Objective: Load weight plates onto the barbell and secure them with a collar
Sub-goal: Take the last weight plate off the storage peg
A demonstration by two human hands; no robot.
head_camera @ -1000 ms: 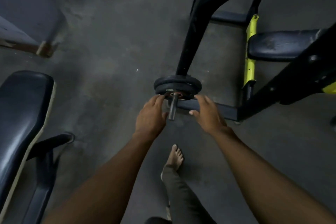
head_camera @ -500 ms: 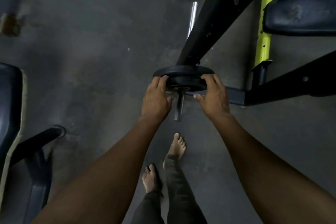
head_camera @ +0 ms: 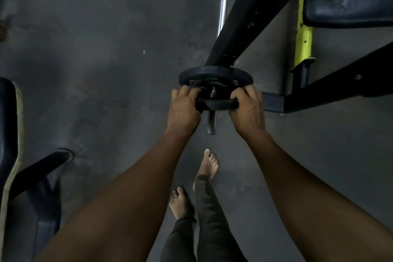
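Observation:
The barbell lies across a black rack; its chrome shaft (head_camera: 222, 13) runs away from me and its sleeve end (head_camera: 211, 125) points at me. One black weight plate (head_camera: 215, 71) sits far up the sleeve against the rack upright. A second black plate (head_camera: 214, 105) hangs on the sleeve a little nearer to me, with a gap between the two. My left hand (head_camera: 184, 108) grips its left rim and my right hand (head_camera: 247, 108) grips its right rim. No collar is visible.
The black rack upright (head_camera: 251, 19) slants over the bar, with a base beam (head_camera: 319, 93) and a yellow post (head_camera: 304, 27) to the right. A padded bench (head_camera: 348, 2) sits at upper right, another bench (head_camera: 10, 134) at left. My bare feet (head_camera: 207, 166) stand below the sleeve.
Both hands reached the near plate and closed on its rim. That plate now sits apart from the far plate, closer to the sleeve's end. The camera tilted down.

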